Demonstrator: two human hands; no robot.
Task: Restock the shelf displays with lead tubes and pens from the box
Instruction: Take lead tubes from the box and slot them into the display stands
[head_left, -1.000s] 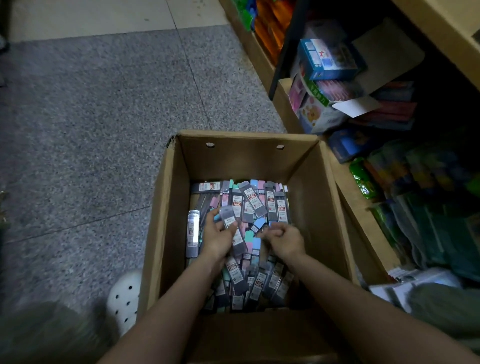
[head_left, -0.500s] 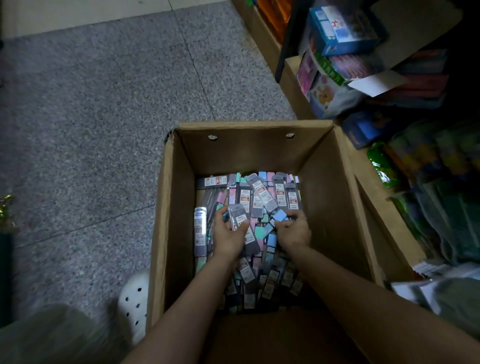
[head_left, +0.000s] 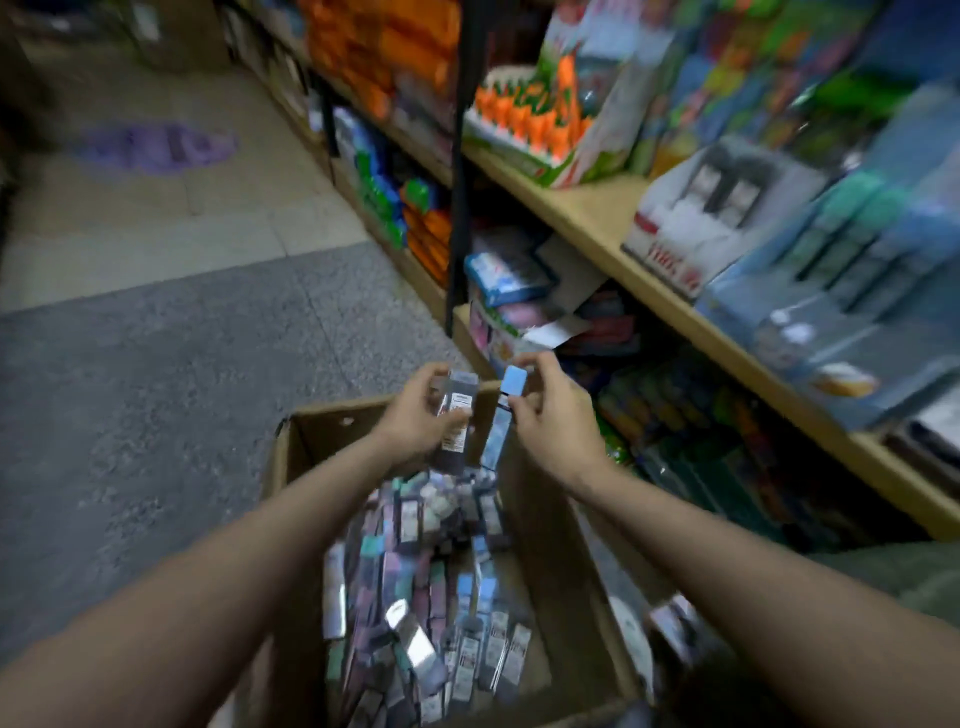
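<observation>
left hand (head_left: 415, 415) grips dark lead tubes (head_left: 456, 421) | right hand (head_left: 550, 410) pinches blue tube (head_left: 503, 415), probably one | box (head_left: 291, 467) below both | shelf (head_left: 597, 218) right of them

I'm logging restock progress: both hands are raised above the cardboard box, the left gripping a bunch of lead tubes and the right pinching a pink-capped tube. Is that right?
Not quite: the head view shows that the tube pinched by the right hand has a blue cap, not pink. The rest holds: both hands are raised above the cardboard box, and the left hand grips a bunch of lead tubes.
</observation>
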